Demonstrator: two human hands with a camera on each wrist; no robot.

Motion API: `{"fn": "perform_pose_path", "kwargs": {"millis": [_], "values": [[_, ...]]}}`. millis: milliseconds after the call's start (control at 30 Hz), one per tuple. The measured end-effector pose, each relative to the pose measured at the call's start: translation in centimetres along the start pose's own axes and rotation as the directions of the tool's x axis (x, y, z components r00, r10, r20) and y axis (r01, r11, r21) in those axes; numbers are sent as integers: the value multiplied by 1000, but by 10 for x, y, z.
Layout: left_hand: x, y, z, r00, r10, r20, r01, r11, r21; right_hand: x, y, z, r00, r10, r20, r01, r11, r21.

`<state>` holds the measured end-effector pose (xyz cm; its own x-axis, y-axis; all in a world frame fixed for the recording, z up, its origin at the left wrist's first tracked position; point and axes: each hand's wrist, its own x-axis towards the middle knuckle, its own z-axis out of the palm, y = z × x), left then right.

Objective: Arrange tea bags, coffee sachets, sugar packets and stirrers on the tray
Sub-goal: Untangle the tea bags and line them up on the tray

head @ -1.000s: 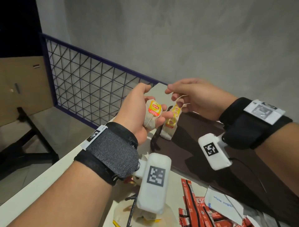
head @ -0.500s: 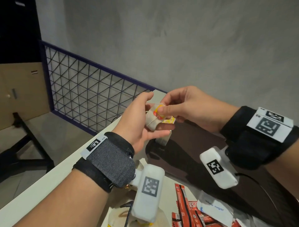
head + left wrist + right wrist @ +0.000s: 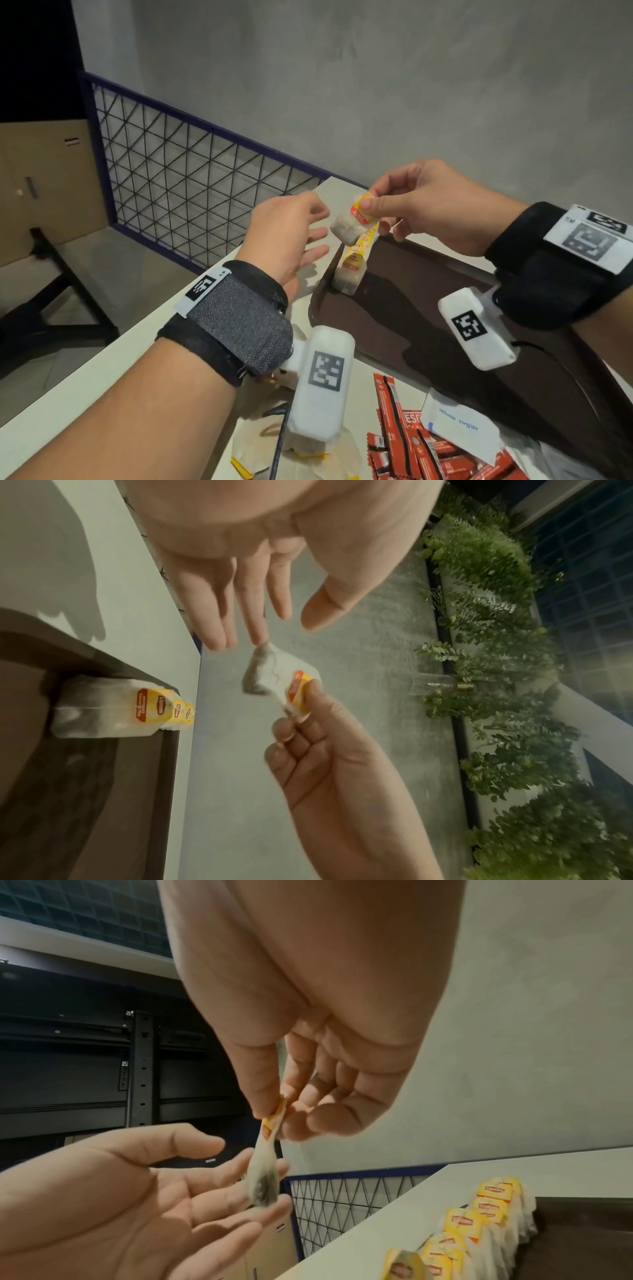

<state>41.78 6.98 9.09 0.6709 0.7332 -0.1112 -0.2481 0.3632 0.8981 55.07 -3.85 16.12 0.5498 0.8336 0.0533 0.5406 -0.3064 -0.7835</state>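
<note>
My right hand (image 3: 371, 205) pinches a white tea bag (image 3: 347, 224) by its yellow-red tag, thumb on top, held in the air above the tray's far left corner. In the right wrist view the tea bag (image 3: 262, 1183) hangs down from the pinch. My left hand (image 3: 308, 233) is just left of it, fingers straight and spread, holding nothing; its fingertips (image 3: 257, 639) are at the bag's lower end. A row of tea bags (image 3: 352, 270) stands along the dark brown tray (image 3: 428, 308); the same row of tea bags (image 3: 479, 1226) shows in the right wrist view.
Red coffee sachets (image 3: 404, 442) and a white sugar packet (image 3: 459, 425) lie in a pile on the white table (image 3: 102, 383) near me. More tea bags (image 3: 260, 455) lie under my left wrist. A blue mesh railing (image 3: 191, 185) runs behind the table's left edge.
My left hand held a tea bag; my right hand has taken it by the tag, and the left hand has let go and spread its fingers.
</note>
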Motion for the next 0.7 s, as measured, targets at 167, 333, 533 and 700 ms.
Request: {"fn": "perform_pose_path", "kwargs": {"millis": [167, 333, 533, 700], "values": [[4, 7, -5, 998, -7, -63, 5, 999, -39, -1, 27, 13, 943, 151, 296, -81, 968, -236], [3, 7, -4, 999, -7, -39, 5, 999, -53, 9, 47, 33, 920, 235, 314, -161, 956, -246], [0, 7, -4, 998, -7, -55, 3, 997, -74, 28, 59, 35, 953, 259, 156, -209, 937, -279], [-4, 10, -2, 997, 26, -73, -30, 998, -61, 26, 55, 32, 962, 255, 94, -216, 927, -306]]}}
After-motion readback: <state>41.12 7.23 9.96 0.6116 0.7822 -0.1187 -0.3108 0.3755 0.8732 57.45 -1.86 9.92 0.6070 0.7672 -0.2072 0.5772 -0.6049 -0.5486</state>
